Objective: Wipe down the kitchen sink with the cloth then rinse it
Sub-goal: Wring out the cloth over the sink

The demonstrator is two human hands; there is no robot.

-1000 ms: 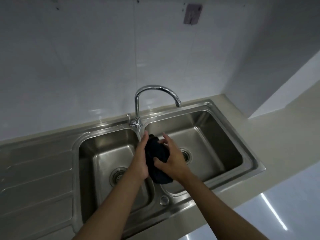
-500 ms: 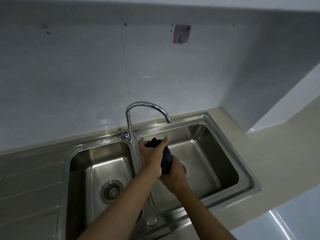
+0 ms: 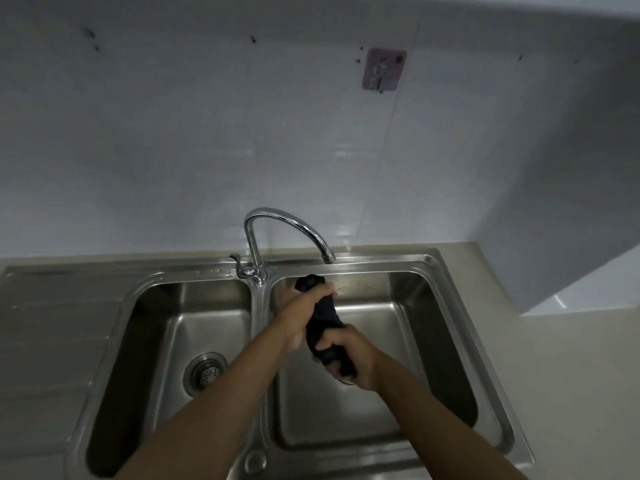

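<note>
A dark cloth (image 3: 323,315) is twisted into a rope above the right basin of the steel double sink (image 3: 460,306). My left hand (image 3: 299,315) grips its upper end and my right hand (image 3: 349,355) grips its lower end, both closed tight. The cloth's top end pokes out just below the spout of the chrome tap (image 3: 277,223). No water stream is visible from the spout. My right forearm hides the right basin's drain.
The left basin has a round drain strainer (image 3: 205,373). A ribbed draining board (image 3: 52,334) lies to the left. Beige countertop (image 3: 571,375) lies to the right. A small adhesive hook (image 3: 382,69) hangs on the white tiled wall.
My hands went from bunching the cloth between them to pulling apart along it, left hand up, right hand down, twisting it. The view tilted upward, showing more wall.
</note>
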